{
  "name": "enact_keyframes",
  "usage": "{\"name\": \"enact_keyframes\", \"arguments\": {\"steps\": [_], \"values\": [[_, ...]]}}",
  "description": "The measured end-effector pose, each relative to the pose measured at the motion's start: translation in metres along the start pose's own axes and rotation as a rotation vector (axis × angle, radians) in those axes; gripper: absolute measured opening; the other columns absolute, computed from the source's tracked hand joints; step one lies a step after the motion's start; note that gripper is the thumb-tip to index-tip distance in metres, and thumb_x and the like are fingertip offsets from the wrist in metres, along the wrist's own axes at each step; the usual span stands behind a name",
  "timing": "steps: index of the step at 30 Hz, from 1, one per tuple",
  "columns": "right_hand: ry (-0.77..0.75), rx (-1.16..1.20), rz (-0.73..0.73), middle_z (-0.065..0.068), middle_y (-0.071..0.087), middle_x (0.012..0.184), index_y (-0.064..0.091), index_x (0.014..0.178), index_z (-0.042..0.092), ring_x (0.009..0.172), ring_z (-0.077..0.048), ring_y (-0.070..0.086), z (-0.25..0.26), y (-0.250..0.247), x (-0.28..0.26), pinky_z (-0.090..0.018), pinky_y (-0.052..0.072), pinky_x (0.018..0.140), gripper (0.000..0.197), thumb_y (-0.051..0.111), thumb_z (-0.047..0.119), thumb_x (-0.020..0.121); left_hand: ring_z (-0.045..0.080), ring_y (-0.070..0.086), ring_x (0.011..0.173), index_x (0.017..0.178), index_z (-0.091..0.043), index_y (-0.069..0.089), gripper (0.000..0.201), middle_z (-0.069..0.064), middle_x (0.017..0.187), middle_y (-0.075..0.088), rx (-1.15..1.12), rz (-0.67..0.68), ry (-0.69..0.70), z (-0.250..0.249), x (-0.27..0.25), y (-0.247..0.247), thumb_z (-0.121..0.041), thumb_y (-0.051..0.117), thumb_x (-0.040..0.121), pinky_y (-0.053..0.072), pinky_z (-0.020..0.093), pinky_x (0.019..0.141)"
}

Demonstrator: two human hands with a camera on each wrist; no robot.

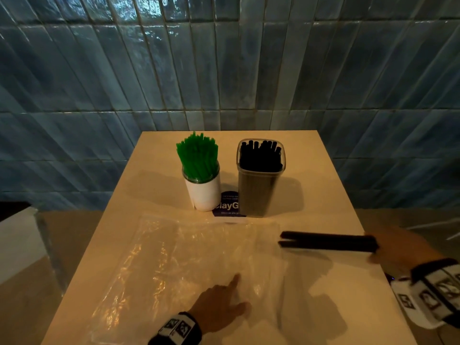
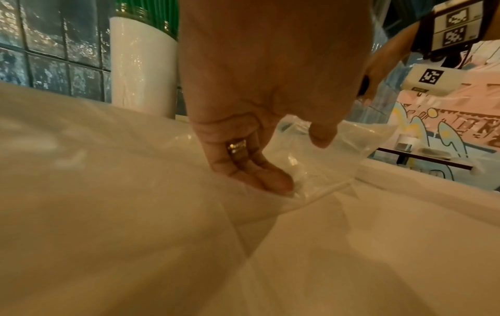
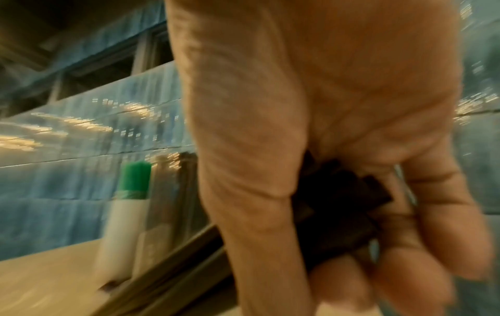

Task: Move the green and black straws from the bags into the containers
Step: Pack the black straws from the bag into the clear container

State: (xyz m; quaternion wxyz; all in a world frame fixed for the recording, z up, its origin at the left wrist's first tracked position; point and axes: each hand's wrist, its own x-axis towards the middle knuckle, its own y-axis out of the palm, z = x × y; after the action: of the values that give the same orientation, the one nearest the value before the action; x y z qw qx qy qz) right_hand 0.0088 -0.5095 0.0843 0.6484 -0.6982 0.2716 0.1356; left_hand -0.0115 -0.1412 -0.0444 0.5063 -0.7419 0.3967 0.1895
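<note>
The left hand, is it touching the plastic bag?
Touching. The left wrist view shows the left hand with fingertips pressed into the clear plastic bag, which crumples around them.

café | blue tiled wall point(image 1: 99, 70) | straw jars point(image 1: 202, 188) | wall mural point(image 2: 443, 130)

Blk wristbands point(image 1: 178, 328) w/ b&w marker tags; ring point(image 2: 238, 147), maybe gold.

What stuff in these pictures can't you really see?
- How many black straws the right hand grips: the head view shows a dark bundle; the right wrist view is blurred and the palm covers them.
- The card behind the containers: the white jar and the clear container hide most of its words.
- Whether any straws remain in the plastic bag: glare and the left hand obscure it.
</note>
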Motion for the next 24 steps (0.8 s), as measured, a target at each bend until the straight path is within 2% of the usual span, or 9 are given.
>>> {"name": "enact_keyframes", "arguments": {"steps": [3,6,8,10,13,15,17,20,24], "values": [[0.102,0.098,-0.119,0.007,0.056,0.077,0.057,0.085,0.021,0.071,-0.009,0.055,-0.019,-0.011,-0.006,-0.021,0.041,0.062,0.015,0.063,0.035,0.084,0.029,0.049,0.121,0.148,-0.034,-0.006,0.088,0.009,0.137,0.047,0.036,0.037,-0.018,-0.004,0.002,-0.003,-0.074,0.037,0.082,0.036,0.038,0.105],[0.105,0.145,-0.167,0.007,0.057,0.075,0.053,0.075,0.025,0.071,-0.009,0.057,-0.009,-0.020,-0.009,-0.026,0.048,0.069,0.019,0.064,0.037,0.084,0.026,0.046,0.124,0.148,-0.033,0.001,0.084,0.005,0.137,0.047,0.079,-0.048,-0.006,-0.011,0.001,-0.007,-0.072,0.036,0.084,0.034,0.036,0.105],[0.055,0.069,-0.149,0.008,0.058,0.086,0.053,0.085,0.029,0.084,-0.011,0.060,0.012,-0.026,-0.015,-0.028,0.050,0.078,0.016,0.064,0.041,0.083,0.019,0.039,0.126,0.147,-0.035,0.001,0.079,-0.002,0.137,0.042,0.061,-0.301,0.076,-0.020,-0.004,-0.015,-0.066,0.040,0.085,0.032,0.032,0.104],[-0.027,-0.035,-0.166,0.006,0.061,0.103,0.055,0.107,0.034,0.097,-0.013,0.060,0.037,-0.030,-0.019,-0.026,0.049,0.082,0.028,0.062,0.046,0.083,0.017,0.034,0.126,0.146,-0.030,0.005,0.083,-0.001,0.137,0.036,0.148,-0.687,0.249,-0.032,-0.010,-0.027,-0.061,0.048,0.081,0.033,0.030,0.104],[-0.163,-0.142,-0.216,0.004,0.058,0.113,0.051,0.117,0.036,0.105,-0.015,0.058,0.082,-0.034,-0.032,-0.026,0.044,0.081,0.038,0.059,0.049,0.083,0.028,0.031,0.131,0.142,-0.019,0.023,0.093,0.009,0.140,0.034,0.285,-1.021,0.460,-0.049,-0.010,-0.049,-0.059,0.062,0.068,0.028,0.045,0.106],[-0.259,-0.160,-0.221,0.003,0.058,0.113,0.053,0.113,0.034,0.104,-0.018,0.057,0.110,-0.035,-0.041,-0.028,0.041,0.078,0.033,0.058,0.045,0.082,0.029,0.032,0.133,0.140,-0.018,0.028,0.097,0.010,0.142,0.037,0.319,-0.977,0.470,-0.057,-0.008,-0.064,-0.058,0.071,0.063,0.024,0.049,0.107],[-0.339,-0.140,-0.245,0.002,0.058,0.112,0.053,0.109,0.030,0.102,-0.019,0.057,0.131,-0.038,-0.050,-0.029,0.036,0.072,0.029,0.058,0.042,0.083,0.023,0.042,0.128,0.138,-0.022,0.031,0.090,0.005,0.139,0.046,0.205,-0.846,0.447,-0.061,-0.008,-0.075,-0.053,0.075,0.066,0.030,0.037,0.107],[-0.404,-0.012,-0.235,0.003,0.059,0.108,0.051,0.109,0.031,0.099,-0.017,0.056,0.139,-0.048,-0.058,-0.027,0.034,0.069,0.039,0.064,0.051,0.078,0.009,0.058,0.103,0.125,-0.030,0.047,0.049,-0.008,0.114,0.063,0.067,-0.655,0.318,-0.060,-0.011,-0.083,-0.046,0.064,0.082,0.041,0.017,0.089],[-0.471,0.663,-0.131,0.016,0.059,0.098,0.039,0.116,0.047,0.088,-0.002,0.061,0.130,-0.066,-0.060,-0.016,0.049,0.073,0.072,0.078,0.056,0.056,0.001,0.062,0.073,0.088,-0.031,0.065,0.011,-0.012,0.080,0.067,-0.282,-0.601,0.311,-0.057,-0.012,-0.083,-0.038,0.068,0.081,0.048,0.015,0.071]]}}
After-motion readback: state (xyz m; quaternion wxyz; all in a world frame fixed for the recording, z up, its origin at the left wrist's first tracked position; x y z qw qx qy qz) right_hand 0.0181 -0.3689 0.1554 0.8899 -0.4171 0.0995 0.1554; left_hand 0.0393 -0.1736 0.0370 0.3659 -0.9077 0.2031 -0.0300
